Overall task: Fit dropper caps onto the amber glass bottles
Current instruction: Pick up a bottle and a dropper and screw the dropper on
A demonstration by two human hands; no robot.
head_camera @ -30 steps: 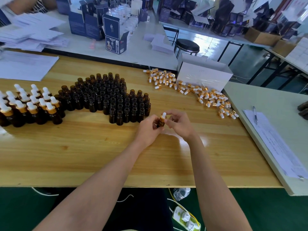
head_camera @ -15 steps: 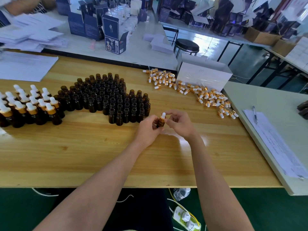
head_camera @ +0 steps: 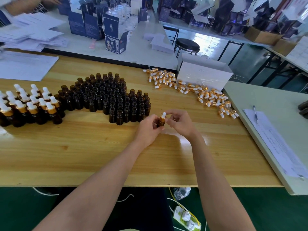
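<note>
My left hand (head_camera: 148, 129) grips an amber glass bottle (head_camera: 160, 122) just above the wooden table (head_camera: 83, 147). My right hand (head_camera: 179, 121) pinches the gold collar of the white-bulbed dropper cap (head_camera: 163, 115) seated on that bottle's neck. A cluster of several uncapped amber bottles (head_camera: 106, 95) stands behind my hands. Several capped bottles (head_camera: 28, 105) stand at the far left. Loose dropper caps (head_camera: 200, 92) lie scattered at the back right.
A white box (head_camera: 203, 74) stands behind the loose caps. Paper sheets (head_camera: 25, 65) lie at the back left. A grey side table (head_camera: 266, 104) to the right carries a form and a pen (head_camera: 255, 113). Another person's arm (head_camera: 25, 4) works at the far table.
Both hands stay in place around the bottle; my right fingers have shifted slightly on the cap's collar. The bottle's position is unchanged.
</note>
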